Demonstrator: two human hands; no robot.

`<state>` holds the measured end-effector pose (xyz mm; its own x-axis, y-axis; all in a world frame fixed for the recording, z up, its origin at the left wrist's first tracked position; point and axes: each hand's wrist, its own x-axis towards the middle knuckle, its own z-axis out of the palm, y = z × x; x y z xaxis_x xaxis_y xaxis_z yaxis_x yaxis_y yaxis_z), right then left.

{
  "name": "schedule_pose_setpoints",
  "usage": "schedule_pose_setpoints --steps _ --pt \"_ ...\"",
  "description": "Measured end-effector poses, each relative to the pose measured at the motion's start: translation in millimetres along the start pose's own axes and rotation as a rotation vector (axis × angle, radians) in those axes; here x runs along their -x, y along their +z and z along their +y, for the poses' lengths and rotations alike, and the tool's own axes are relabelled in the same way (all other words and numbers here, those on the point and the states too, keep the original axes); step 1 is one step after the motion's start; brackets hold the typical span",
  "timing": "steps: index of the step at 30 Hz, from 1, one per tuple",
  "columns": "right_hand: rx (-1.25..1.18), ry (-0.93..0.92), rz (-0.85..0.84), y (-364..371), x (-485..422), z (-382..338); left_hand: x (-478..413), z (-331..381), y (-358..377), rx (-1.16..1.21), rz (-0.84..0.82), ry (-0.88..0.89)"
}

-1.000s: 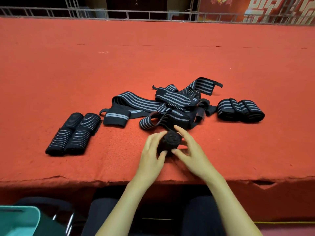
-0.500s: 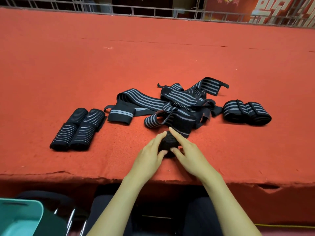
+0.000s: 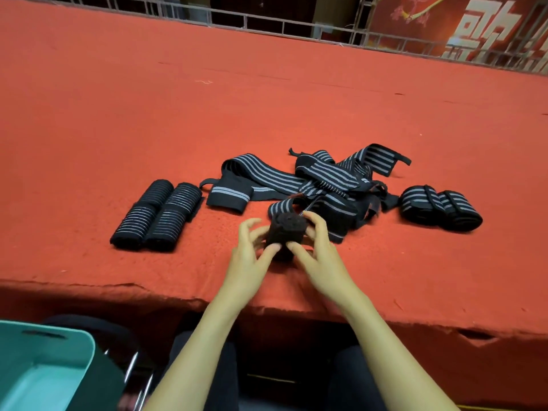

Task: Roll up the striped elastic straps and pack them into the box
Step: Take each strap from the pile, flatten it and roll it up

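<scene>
- Near the front table edge, centre: half-rolled strap (image 3: 286,231), dark, with its spiral end facing up toward the camera, held between both hands.
- left hand (image 3: 248,258): fingers spread and curled round the roll's left side, thumb tip pressed on its near face.
- right hand (image 3: 321,256): mirror grip. Fingers are curled over the right side and far top edge, thumb on the near face.
- There's a dark shadow just under the roll. Can't tell if it sits on the cloth or is slightly off it.
- A striped loop of strap lies just behind the roll and runs back into the loose straps (image 3: 320,185). These form a tangled pile, black with grey stripes, mid-table.
- Left of the pile: four finished rolls (image 3: 157,215), lying on their sides in a two-by-two block, touching each other.
- Right of the pile: two fatter rolls (image 3: 439,210), side by side and touching.
- box (image 3: 44,372): teal, open top, lower left, below table level beside the person's knee. Only part of it is in frame.
- red cloth (image 3: 267,99) covers the table. Its front edge is frayed, with a tear at the right.
- Far side: metal railing (image 3: 267,23), and behind it a red banner (image 3: 474,31) with white characters.
</scene>
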<state>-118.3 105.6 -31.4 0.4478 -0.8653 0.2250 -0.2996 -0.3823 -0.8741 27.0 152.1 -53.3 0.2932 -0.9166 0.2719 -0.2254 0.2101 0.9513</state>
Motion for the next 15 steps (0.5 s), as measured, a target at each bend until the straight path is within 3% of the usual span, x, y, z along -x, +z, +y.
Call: schedule_pose_setpoints --steps 3,9,12,15 --pt "-0.162 0.052 -0.054 37 -38 -24 -17 5 -45 -0.040 0.107 -0.019" --pt "-0.118 0.094 -0.135 115 -123 -58 -62 0 -134 -0.415 0.280 -0.132" --pt "-0.217 0.172 -0.232 143 -151 -73 -80 0 -160 -0.425 0.396 -0.203" --pt "-0.099 0.184 -0.258 165 -176 -74 -94 -6 -177 -0.460 0.446 -0.270"
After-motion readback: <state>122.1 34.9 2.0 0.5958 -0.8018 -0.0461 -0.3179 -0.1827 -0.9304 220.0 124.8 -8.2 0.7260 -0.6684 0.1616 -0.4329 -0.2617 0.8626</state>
